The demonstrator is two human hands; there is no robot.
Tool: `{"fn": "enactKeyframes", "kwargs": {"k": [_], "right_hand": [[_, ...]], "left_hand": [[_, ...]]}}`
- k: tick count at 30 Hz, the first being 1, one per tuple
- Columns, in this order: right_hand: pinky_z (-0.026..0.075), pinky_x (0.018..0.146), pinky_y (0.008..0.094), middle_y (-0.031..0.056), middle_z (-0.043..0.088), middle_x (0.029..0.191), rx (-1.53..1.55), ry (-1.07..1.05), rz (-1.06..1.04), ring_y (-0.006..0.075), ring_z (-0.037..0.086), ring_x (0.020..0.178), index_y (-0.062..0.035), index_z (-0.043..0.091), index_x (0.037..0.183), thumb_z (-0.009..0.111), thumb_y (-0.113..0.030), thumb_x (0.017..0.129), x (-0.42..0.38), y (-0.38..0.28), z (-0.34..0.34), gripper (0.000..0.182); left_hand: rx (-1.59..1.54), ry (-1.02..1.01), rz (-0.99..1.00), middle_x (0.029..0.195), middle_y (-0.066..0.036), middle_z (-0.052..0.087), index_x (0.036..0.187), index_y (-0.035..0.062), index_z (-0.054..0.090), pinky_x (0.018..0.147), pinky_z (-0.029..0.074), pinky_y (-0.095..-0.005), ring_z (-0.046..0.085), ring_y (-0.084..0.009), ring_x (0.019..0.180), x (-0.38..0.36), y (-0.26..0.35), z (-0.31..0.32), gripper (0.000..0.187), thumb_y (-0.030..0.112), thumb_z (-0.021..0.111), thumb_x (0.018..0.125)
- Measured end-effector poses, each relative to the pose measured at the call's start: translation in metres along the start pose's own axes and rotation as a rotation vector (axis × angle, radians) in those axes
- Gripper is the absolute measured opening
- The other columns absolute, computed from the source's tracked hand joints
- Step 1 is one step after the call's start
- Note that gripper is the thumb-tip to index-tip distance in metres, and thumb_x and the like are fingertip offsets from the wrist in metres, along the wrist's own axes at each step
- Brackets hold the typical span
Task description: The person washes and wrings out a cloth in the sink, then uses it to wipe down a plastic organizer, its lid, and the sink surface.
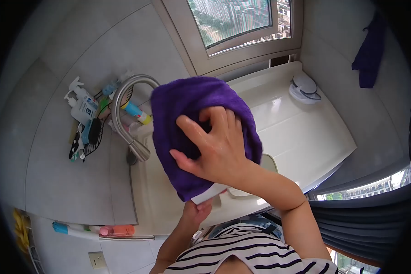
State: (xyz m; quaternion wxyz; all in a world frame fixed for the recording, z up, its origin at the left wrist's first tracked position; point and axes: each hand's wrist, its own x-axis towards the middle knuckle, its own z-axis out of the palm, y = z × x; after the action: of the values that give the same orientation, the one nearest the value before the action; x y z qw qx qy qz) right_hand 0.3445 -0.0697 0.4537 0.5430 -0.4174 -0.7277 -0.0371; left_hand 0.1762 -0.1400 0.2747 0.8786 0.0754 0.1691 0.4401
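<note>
Head view: a person's right hand (pixel 217 148) lies on top of a purple cloth (pixel 196 89), which is held up over a pale sink counter (pixel 301 123). That hand is half open, thumb and forefinger spread well apart against the cloth, with no pinch between them; the tips of the other fingers are lost in the folds, so one cannot tell whether they grip any of it.

Below, the left hand (pixel 197 213) is at the cloth's near edge, touching a white object (pixel 209 193) that sticks out from under it. The left fingers pass mostly out of sight, so how tightly they close cannot be told, though they seem to support the object. Most of that object is covered, and its shape is unclear.

The key relation is one of layers: right hand above, cloth between, white object beneath and toward the near side, where the left hand is much the nearer. The cloth's longer run appears to go from near to far, extending beyond the right fingers. Just to its left stands a curved faucet (pixel 139 150).
</note>
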Motion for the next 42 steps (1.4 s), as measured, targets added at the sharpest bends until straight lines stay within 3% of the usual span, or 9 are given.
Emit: {"fn": "enactKeyframes", "kwargs": {"k": [2, 5, 7, 16, 23, 26, 28, 34, 42], "right_hand": [[0.032, 0.067, 0.0381, 0.0102, 0.039, 0.096, 0.059, 0.0, -0.045, 0.0265, 0.039, 0.085, -0.0222, 0.053, 0.106, 0.067, -0.033, 0.062, -0.03, -0.002, 0.01, 0.048], [0.032, 0.073, 0.0405, 0.0104, 0.039, 0.098, 0.194, 0.011, -0.057, 0.0279, 0.038, 0.087, -0.019, 0.054, 0.104, 0.069, -0.034, 0.061, -0.081, 0.013, 0.027, 0.048], [0.032, 0.073, 0.0395, 0.0103, 0.039, 0.095, 0.301, 0.014, -0.046, 0.0275, 0.039, 0.086, -0.0169, 0.053, 0.102, 0.068, -0.031, 0.062, -0.087, 0.032, 0.023, 0.045], [0.035, 0.071, 0.035, 0.0111, 0.038, 0.088, 0.471, -0.062, -0.263, 0.0268, 0.039, 0.08, -0.0099, 0.045, 0.095, 0.062, -0.016, 0.066, -0.051, 0.062, 0.0, 0.034], [0.034, 0.088, 0.0296, 0.0107, 0.039, 0.104, 0.813, 0.036, 0.191, 0.0211, 0.038, 0.1, -0.0051, 0.052, 0.099, 0.059, -0.007, 0.074, -0.066, 0.075, 0.01, 0.026], [0.033, 0.087, 0.0355, 0.0163, 0.038, 0.113, 0.811, -0.465, 0.079, 0.0279, 0.039, 0.102, -0.0086, 0.051, 0.111, 0.064, -0.026, 0.071, -0.059, 0.074, 0.0, 0.046], [0.032, 0.086, 0.0414, 0.0178, 0.038, 0.112, 0.321, -0.277, -0.277, 0.0337, 0.038, 0.102, -0.0144, 0.051, 0.112, 0.065, -0.039, 0.065, -0.061, 0.036, -0.028, 0.054], [0.034, 0.084, 0.0452, 0.0202, 0.038, 0.111, 0.249, -0.157, 0.01, 0.037, 0.038, 0.102, -0.0135, 0.05, 0.114, 0.064, -0.052, 0.06, -0.029, 0.04, -0.04, 0.068], [0.037, 0.087, 0.0328, 0.0128, 0.052, 0.105, 1.004, -1.07, 0.59, 0.0226, 0.049, 0.098, -0.0074, 0.05, 0.114, 0.042, -0.06, 0.076, -0.022, 0.094, 0.019, 0.065]], "left_hand": [[-0.194, -0.202, 0.022, 0.086, -0.002, 0.057, 0.107, 0.0091, 0.049, 0.045, 0.044, -0.0165, 0.051, -0.0066, 0.051, 0.011, 0.004, 0.04, 0.024, 0.021, 0.047, 0.086], [-0.214, 0.269, 0.334, 0.099, -0.003, 0.057, 0.115, 0.0056, 0.046, 0.058, 0.049, -0.021, 0.059, -0.0117, 0.07, 0.032, 0.006, 0.099, 0.035, 0.023, 0.05, 0.084], [1.071, 0.011, 0.927, 0.105, -0.006, 0.056, 0.117, 0.0028, 0.045, 0.067, 0.05, -0.0247, 0.058, -0.0154, 0.085, 0.043, 0.011, 0.077, 0.041, 0.021, 0.055, 0.081], [0.938, 0.099, 0.312, 0.103, -0.006, 0.056, 0.115, 0.0024, 0.046, 0.067, 0.05, -0.0249, 0.058, -0.015, 0.084, 0.044, 0.063, 0.06, 0.04, 0.018, 0.056, 0.08], [1.012, 0.117, 0.289, 0.102, -0.006, 0.057, 0.114, 0.002, 0.047, 0.066, 0.049, -0.025, 0.058, -0.0147, 0.083, 0.045, 0.06, 0.062, 0.039, 0.017, 0.057, 0.079], [1.078, 0.098, 0.276, 0.101, -0.006, 0.057, 0.114, 0.0018, 0.047, 0.066, 0.049, -0.0251, 0.058, -0.0146, 0.083, 0.052, 0.065, 0.067, 0.039, 0.016, 0.057, 0.079], [1.116, 0.114, 0.226, 0.101, -0.006, 0.057, 0.113, 0.0017, 0.047, 0.066, 0.049, -0.0251, 0.058, -0.0145, 0.083, 0.053, 0.072, 0.066, 0.039, 0.015, 0.057, 0.078], [1.344, 0.215, 0.035, 0.099, -0.005, 0.057, 0.112, 0.0014, 0.048, 0.066, 0.049, -0.0252, 0.058, -0.0142, 0.082, 0.027, 0.096, 0.06, 0.038, 0.014, 0.058, 0.078], [1.209, 0.126, -0.06, 0.109, -0.009, 0.051, 0.114, 0.0021, 0.044, 0.077, 0.047, -0.0282, 0.052, -0.0171, 0.095, 0.055, 0.082, 0.034, 0.038, 0.009, 0.055, 0.078]]}}
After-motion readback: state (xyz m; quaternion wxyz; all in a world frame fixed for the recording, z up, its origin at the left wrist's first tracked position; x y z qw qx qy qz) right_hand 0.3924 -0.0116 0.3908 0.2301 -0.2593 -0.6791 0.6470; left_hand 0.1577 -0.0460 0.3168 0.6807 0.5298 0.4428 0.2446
